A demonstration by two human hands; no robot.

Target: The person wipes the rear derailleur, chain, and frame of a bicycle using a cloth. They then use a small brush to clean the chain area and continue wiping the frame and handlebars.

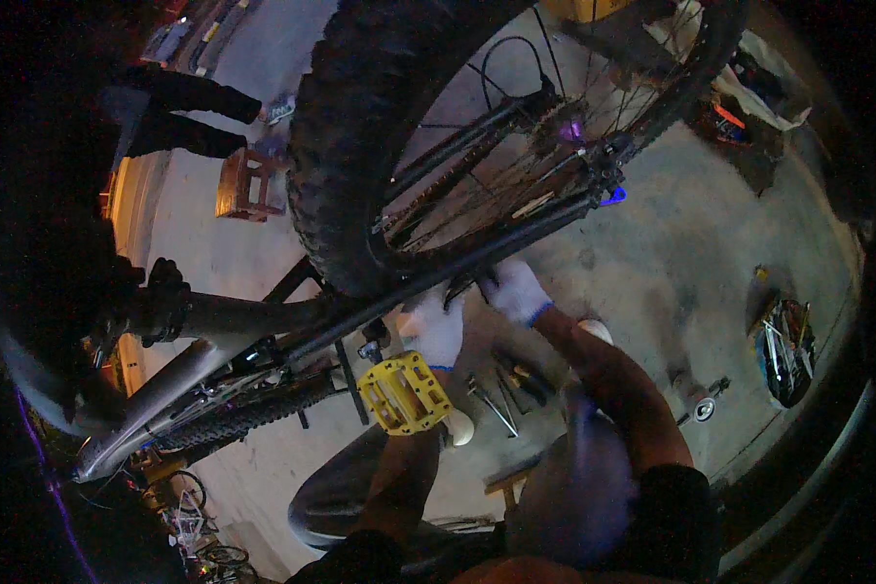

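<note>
A bicycle with a knobby rear tire (336,160) and a dark frame tube (482,252) fills the upper part of the view. Below that tube is my left hand (438,332) in a white glove, beside the yellow platform pedal (404,393); its fingers are partly hidden. My right hand (515,292), also gloved in white with a blue cuff, reaches under the same tube, its fingertips near a small dark part between the two hands. Whether either hand grips that part is unclear. The spoked wheel's hub shows a purple part (571,131).
Hand tools (496,405) lie on the concrete floor below my hands. A tray of tools (785,350) lies at the right, with a round metal part (703,409) nearer. A wooden stool (252,186) and another person's legs (190,113) are at upper left.
</note>
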